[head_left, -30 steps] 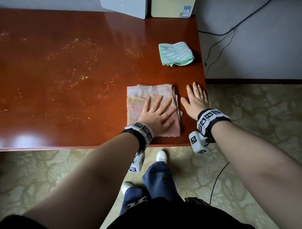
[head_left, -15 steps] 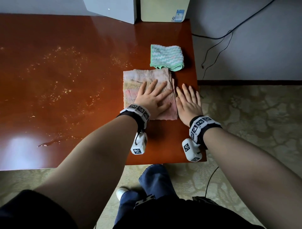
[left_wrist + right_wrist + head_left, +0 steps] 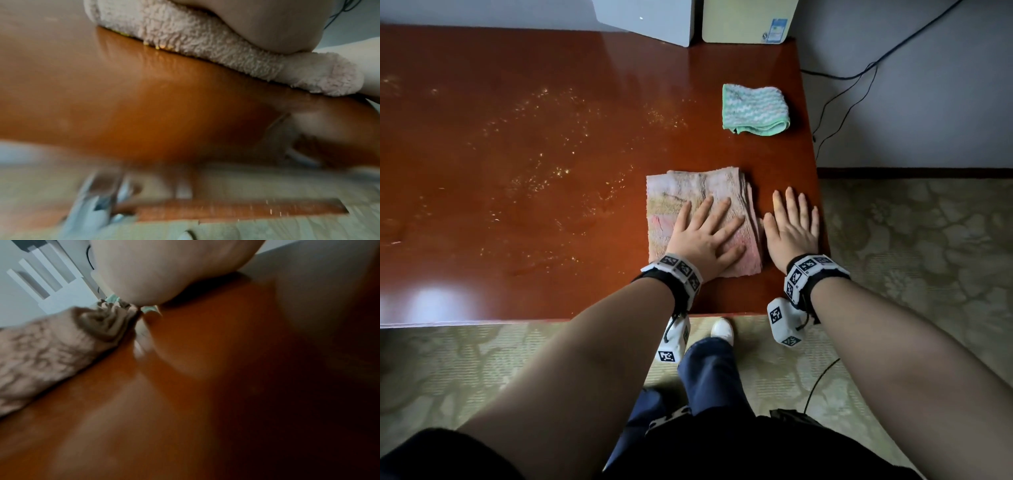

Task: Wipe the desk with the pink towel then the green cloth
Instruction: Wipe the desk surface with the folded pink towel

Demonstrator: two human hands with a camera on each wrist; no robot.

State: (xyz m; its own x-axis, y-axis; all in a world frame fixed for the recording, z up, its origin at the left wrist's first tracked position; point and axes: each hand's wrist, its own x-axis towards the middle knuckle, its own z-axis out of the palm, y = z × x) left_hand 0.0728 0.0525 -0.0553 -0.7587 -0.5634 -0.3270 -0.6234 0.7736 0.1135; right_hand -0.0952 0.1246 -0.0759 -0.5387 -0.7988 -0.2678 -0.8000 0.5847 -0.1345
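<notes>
A folded pink towel (image 3: 695, 192) lies on the glossy red-brown desk (image 3: 551, 144) near its right front corner. My left hand (image 3: 705, 236) presses flat on the towel with fingers spread. In the left wrist view the towel (image 3: 205, 47) shows under my palm. My right hand (image 3: 792, 222) lies flat on the bare desk just right of the towel, fingers straight. A folded green cloth (image 3: 755, 109) sits farther back by the right edge, apart from both hands. In the right wrist view the towel (image 3: 51, 350) lies to the left of my palm.
Pale crumbs or droplets (image 3: 534, 137) are scattered over the left and middle of the desk. A grey box (image 3: 650, 20) and a cream box (image 3: 746, 20) stand at the back edge. Cables (image 3: 835, 96) hang on the wall right of the desk. Patterned carpet (image 3: 911, 257) lies below.
Both hands and the pink towel have slid back toward the front edge of the desk, away from the green cloth, after having been pushed up next to it half a second ago.
</notes>
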